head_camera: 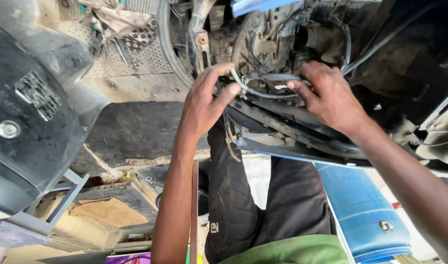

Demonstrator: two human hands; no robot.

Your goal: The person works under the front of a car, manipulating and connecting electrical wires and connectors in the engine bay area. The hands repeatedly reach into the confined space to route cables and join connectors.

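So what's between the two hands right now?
In the head view, a thin pale cable spans the gap from the left hand to the right hand, with grimy engine parts behind it.

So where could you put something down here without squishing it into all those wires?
The dark flat mat, between the big black cover and the left hand, looks bare. Around the grey cable, which both the left hand and the right hand pinch, the engine parts are crowded.
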